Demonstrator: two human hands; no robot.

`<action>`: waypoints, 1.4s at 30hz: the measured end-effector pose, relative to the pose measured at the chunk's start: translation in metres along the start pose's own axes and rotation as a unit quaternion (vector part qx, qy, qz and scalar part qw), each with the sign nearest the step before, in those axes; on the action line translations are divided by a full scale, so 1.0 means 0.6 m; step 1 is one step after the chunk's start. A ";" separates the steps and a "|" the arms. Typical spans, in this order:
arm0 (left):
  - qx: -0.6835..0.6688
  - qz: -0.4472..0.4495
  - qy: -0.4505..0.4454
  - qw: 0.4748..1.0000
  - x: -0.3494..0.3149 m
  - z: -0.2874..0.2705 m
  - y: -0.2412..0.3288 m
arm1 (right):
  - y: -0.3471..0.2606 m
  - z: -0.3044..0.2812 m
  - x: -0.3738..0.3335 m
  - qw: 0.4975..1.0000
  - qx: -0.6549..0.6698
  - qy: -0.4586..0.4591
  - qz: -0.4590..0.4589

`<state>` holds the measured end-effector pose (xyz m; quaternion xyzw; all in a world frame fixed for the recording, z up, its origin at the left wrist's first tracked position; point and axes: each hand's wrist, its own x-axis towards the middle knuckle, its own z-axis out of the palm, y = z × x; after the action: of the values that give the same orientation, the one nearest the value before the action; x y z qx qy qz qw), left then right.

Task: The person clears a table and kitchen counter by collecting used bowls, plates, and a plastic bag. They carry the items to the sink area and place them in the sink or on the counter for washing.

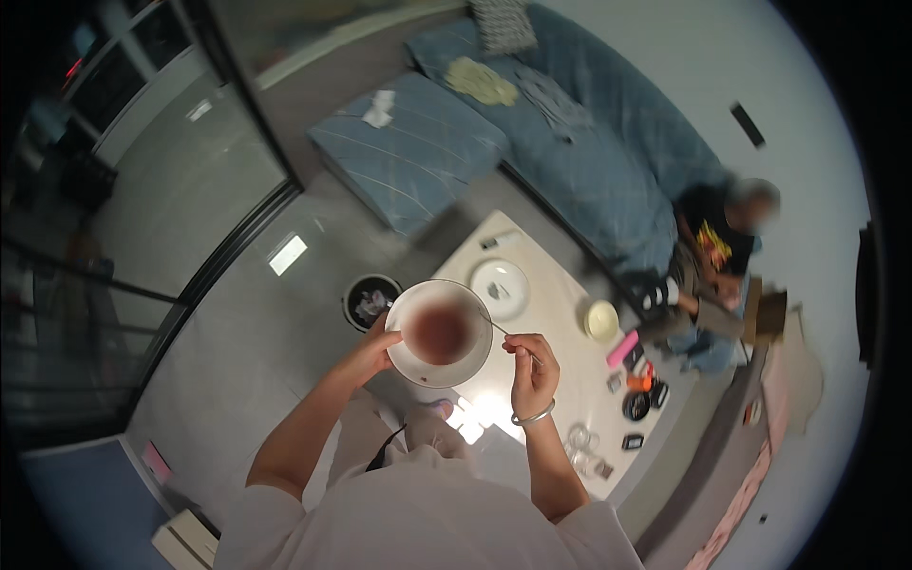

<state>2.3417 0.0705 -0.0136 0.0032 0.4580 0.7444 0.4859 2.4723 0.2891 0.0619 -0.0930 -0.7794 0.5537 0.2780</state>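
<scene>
My left hand [373, 353] grips the left rim of a white bowl [399, 364] with a dark edge. Reddish-brown liquid [439, 334] fills part of the bowl, and a small dark speck sits low on its inner wall. Between the thumb and fingers of my right hand [532, 372] is a thin metal spoon [501, 328]. Its far end reaches over the bowl's right rim, and I cannot make out the spoon's head. A bangle circles my right wrist. The bowl is held up in front of me, partly over the pale table.
The pale table [541, 256] carries a white plate [499, 288], a cream bowl [600, 321], a pink item [622, 349] and several small things along its right side. A dark-rimmed bin [366, 290] stands left on the floor. A person [712, 247] sits on the blue sofa [608, 180].
</scene>
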 end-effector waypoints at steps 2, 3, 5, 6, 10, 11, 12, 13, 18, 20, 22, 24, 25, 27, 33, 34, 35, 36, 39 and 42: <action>0.014 0.037 0.032 0.999 -0.060 -0.053 0.036 | -0.025 0.088 0.016 0.999 0.000 -0.037 -0.026; 0.027 0.069 0.044 0.996 -0.091 -0.074 0.060 | -0.037 0.132 0.026 0.997 -0.006 -0.061 -0.038; 0.032 0.094 0.083 0.992 -0.149 -0.132 0.096 | -0.070 0.228 0.034 0.993 -0.007 -0.100 -0.056; 0.034 0.106 0.101 0.989 -0.174 -0.161 0.113 | -0.087 0.275 0.035 0.989 -0.006 -0.124 -0.084; 0.021 0.149 0.167 0.974 -0.273 -0.282 0.179 | -0.154 0.446 0.042 0.961 0.038 -0.240 -0.130; 0.021 0.151 0.186 0.971 -0.294 -0.310 0.201 | -0.168 0.481 0.045 0.952 0.055 -0.273 -0.127; 0.022 0.153 0.205 0.966 -0.317 -0.337 0.217 | -0.177 0.511 0.048 0.948 0.047 -0.296 -0.104; 0.024 0.167 0.229 0.959 -0.341 -0.360 0.230 | -0.185 0.541 0.054 0.947 0.060 -0.294 -0.114; 0.007 0.199 0.296 0.934 -0.414 -0.475 0.311 | -0.225 0.699 0.122 0.939 0.085 -0.305 -0.133; -0.015 0.229 0.310 0.923 -0.429 -0.512 0.341 | -0.229 0.769 0.150 0.929 0.078 -0.319 -0.169; -0.030 0.232 0.330 0.914 -0.436 -0.552 0.378 | -0.233 0.835 0.181 0.920 0.061 -0.323 -0.211; -0.042 0.230 0.346 0.909 -0.438 -0.601 0.411 | -0.221 0.898 0.213 0.913 0.074 -0.345 -0.206; -0.045 0.226 0.353 0.907 -0.438 -0.629 0.427 | -0.212 0.926 0.229 0.911 0.089 -0.355 -0.192; -0.043 0.241 0.369 0.897 -0.433 -0.681 0.462 | -0.204 0.983 0.260 0.906 0.138 -0.377 -0.132; -0.068 0.320 0.428 0.843 -0.412 -0.789 0.617 | -0.211 1.185 0.409 0.884 0.185 -0.396 -0.167; -0.071 0.330 0.430 0.837 -0.406 -0.809 0.642 | -0.214 1.222 0.431 0.878 0.189 -0.399 -0.184; -0.074 0.339 0.432 0.833 -0.400 -0.829 0.671 | -0.220 1.260 0.457 0.874 0.174 -0.413 -0.185; -0.077 0.347 0.434 0.828 -0.395 -0.851 0.700 | -0.221 1.300 0.480 0.872 0.176 -0.419 -0.183; -0.090 0.329 0.451 0.825 -0.377 -0.923 0.784 | -0.221 1.403 0.539 0.864 0.178 -0.433 -0.183; -0.085 0.331 0.448 0.826 -0.365 -1.011 0.856 | -0.234 1.487 0.600 0.851 0.187 -0.465 -0.158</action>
<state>1.8141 -0.5562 0.0825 -0.2204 0.5320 0.8160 -0.0497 1.7185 -0.3239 0.1019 0.3533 -0.7036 0.6162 -0.0208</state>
